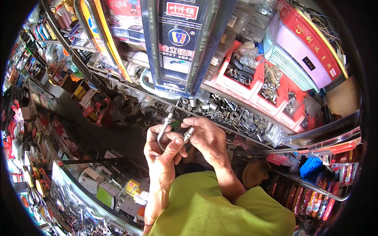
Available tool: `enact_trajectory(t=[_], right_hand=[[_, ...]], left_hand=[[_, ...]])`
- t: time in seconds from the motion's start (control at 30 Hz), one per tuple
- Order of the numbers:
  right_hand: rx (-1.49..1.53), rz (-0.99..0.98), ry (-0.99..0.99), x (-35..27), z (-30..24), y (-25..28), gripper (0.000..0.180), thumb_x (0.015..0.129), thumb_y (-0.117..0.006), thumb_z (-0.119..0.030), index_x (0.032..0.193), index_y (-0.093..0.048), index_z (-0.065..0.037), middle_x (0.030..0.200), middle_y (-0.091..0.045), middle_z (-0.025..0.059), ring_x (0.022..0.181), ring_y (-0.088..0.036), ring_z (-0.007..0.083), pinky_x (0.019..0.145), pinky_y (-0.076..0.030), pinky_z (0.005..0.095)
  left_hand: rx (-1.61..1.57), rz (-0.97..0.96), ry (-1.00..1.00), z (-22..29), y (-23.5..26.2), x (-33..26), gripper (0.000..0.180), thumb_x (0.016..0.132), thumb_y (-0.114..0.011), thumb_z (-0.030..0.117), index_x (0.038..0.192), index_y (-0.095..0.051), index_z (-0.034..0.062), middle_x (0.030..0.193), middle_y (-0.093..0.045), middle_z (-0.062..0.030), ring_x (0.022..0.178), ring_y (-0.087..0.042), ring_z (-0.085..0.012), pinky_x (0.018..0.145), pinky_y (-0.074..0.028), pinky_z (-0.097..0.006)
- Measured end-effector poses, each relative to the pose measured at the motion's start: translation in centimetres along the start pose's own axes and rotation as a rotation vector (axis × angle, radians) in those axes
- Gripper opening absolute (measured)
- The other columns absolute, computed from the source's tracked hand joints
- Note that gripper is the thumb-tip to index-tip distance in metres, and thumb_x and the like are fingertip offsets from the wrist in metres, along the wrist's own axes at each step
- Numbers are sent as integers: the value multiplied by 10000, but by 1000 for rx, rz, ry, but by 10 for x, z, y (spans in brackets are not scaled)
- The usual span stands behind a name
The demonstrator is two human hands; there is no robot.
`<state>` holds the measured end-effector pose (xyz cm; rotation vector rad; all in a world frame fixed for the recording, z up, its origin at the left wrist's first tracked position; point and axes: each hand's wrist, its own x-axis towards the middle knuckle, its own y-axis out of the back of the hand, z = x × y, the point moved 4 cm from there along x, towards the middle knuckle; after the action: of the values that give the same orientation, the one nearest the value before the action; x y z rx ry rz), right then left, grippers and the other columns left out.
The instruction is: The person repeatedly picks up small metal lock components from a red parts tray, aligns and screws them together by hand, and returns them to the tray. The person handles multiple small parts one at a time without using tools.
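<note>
U-bolt [173,131]: a bent metal rod with two threaded ends pointing up, at the middle of the head view, held between both hands just below the tray of loose hardware.
Left hand [163,151]: fingers curled and pressed around the curved bottom and left leg of the U-bolt; the thumb lies across the front — a closed grip.
Right hand [208,139]: fingertips pinched together on the nut end of the right leg, at 3 o'clock from the left hand; the two hands touch.
Left leg tip [169,117]: stands free above the left fingers, pointing to 12 o'clock.
Tray of nuts and bolts [232,114]: grey metal parts heaped at 1 o'clock from the hands.
Red bins [260,84]: compartments with screws and dark fittings, at 2 o'clock — further up and right.
Blue hanging package [179,43]: tall, dark blue with a red label at its top and a round badge below, at 12 o'clock.
Yellow-edged package [102,35]: long and slanted, at 11 o'clock.
Pink and red sign [311,43]: slanted box at 2 o'clock, far right.
Small boxes [114,188]: white, green and yellow cartons under glass at 8 o'clock.
Green sleeve [212,208]: at 6 o'clock.
</note>
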<state>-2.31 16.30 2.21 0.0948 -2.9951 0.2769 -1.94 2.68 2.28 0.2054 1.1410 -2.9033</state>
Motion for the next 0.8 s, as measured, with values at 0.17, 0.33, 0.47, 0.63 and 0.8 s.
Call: enact_trajectory(t=[0.17,0.33,0.47,0.63,0.8], right_hand=[[-42,13,-42,5,21,11,343,880,-676,-153,1159,-583,25,1025,-633,98,889,-605,124,788,-487,268],[-82,155,-102,2,25,21,283,900,-655,-183,1093,-621,20,979,-656,88,800,-603,125,731,-499,272],[59,71,-13,-2,8,12,257,904,-646,-202,1041,-634,15,936,-636,77,765,-587,116,682,-488,262],[-95,93,62,-3,2,10,142,885,-656,-68,986,-606,19,899,-636,44,825,-598,87,742,-487,228],[156,46,-4,-3,-1,13,286,887,-642,-70,1150,-589,30,1010,-611,78,906,-599,147,802,-508,287]], left_hand=[[0,25,3,1,2,1,305,824,-625,1,1080,-460,25,811,-650,-126,518,-572,-132,382,-336,-184],[-14,34,-19,3,3,2,283,825,-592,7,1075,-460,23,836,-649,-138,524,-578,-141,382,-352,-187],[56,51,-7,-2,0,0,291,801,-577,17,1077,-483,26,817,-629,-120,535,-574,-133,365,-332,-181],[66,12,15,-7,-5,-2,294,797,-572,5,1075,-477,14,819,-629,-123,542,-576,-138,367,-332,-185],[16,2,27,-3,-2,-1,298,801,-575,11,1078,-466,14,839,-639,-144,557,-593,-152,366,-346,-183]])
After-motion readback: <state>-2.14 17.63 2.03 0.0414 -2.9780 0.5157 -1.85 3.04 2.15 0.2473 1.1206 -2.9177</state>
